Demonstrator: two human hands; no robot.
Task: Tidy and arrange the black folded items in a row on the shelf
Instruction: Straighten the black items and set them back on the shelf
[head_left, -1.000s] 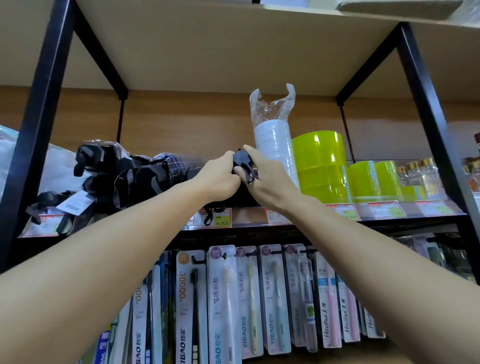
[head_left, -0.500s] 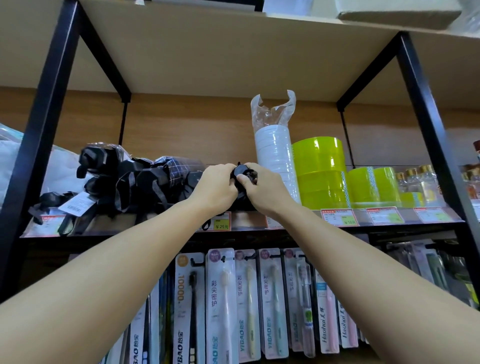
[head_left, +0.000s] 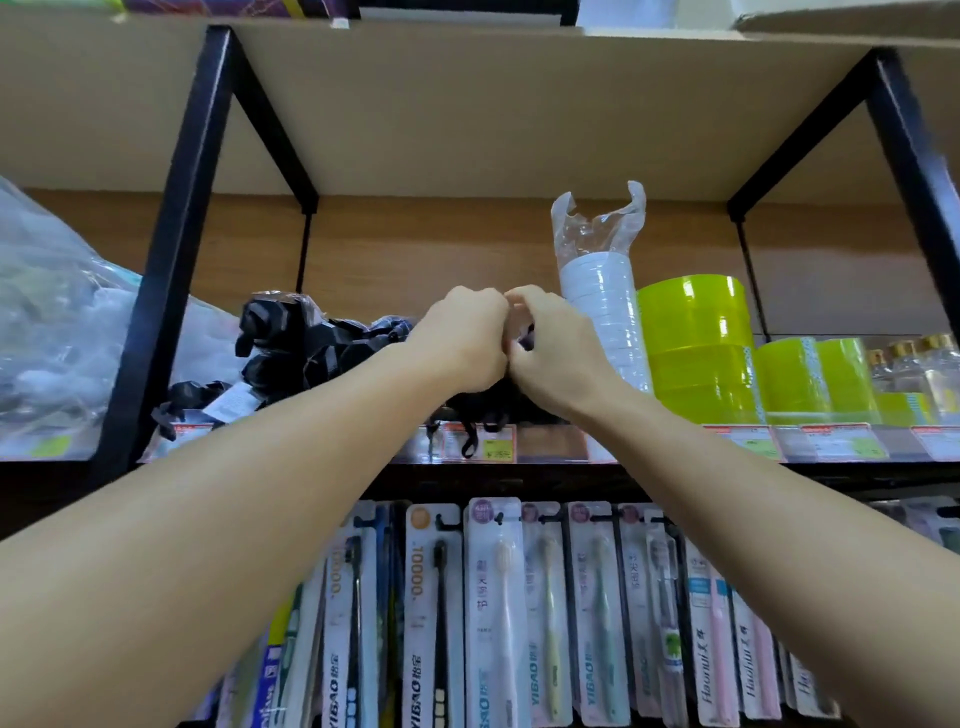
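both hands (head_left: 511, 343) clutch one black folded item (head_left: 480, 400) on shelf (head_left: 566, 444)

Blk folded items (head_left: 306, 348); lime-green tape rolls (head_left: 696, 348); white stack (head_left: 605, 312).

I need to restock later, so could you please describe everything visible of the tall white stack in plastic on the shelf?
The white stack is a column of flat white discs or rolls, which I cannot tell, sleeved in clear crinkled plastic torn open at the top into two points. It stands roughly upright on the shelf, close beside or against the lime-green tape rolls on its right. The right hand overlaps its lower left; contact is unclear.
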